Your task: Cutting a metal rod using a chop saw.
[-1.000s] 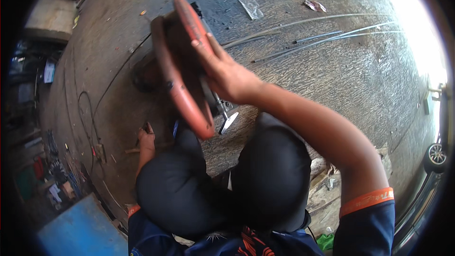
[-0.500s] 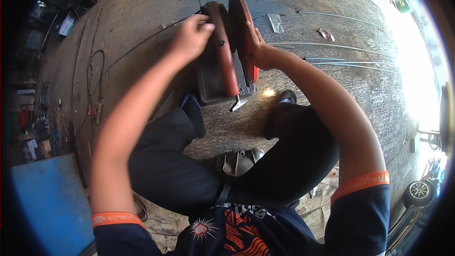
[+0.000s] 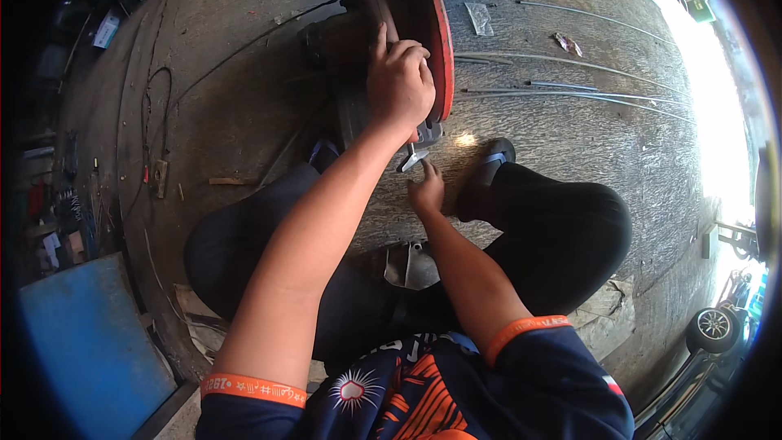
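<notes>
Between my feet stands a floor machine that looks like a cut-off saw, with a large red-edged disc (image 3: pixel 444 41) on its right side. A long reddish-brown arm (image 3: pixel 376 0) runs along its top. My left hand (image 3: pixel 401 81) is closed over the near part of that arm and hides much of it. A silver wing-shaped handle (image 3: pixel 414 161) sticks out at the machine's near end on a short rod. Just below it is my right hand (image 3: pixel 427 191), with fingertips at the handle's right end and the thumb apart, gripping nothing.
Thin metal rods (image 3: pixel 586 96) and a clear plastic bag (image 3: pixel 480 19) lie to the right. A cable (image 3: pixel 261 42) runs left from the machine. A blue panel (image 3: pixel 90 342) stands at the lower left. Between my legs rests a grey metal part (image 3: pixel 411 265).
My left hand has moved right and down onto the arm. My right hand has left the disc for the wing-shaped handle. The disc has swung slightly, showing more of its red face.
</notes>
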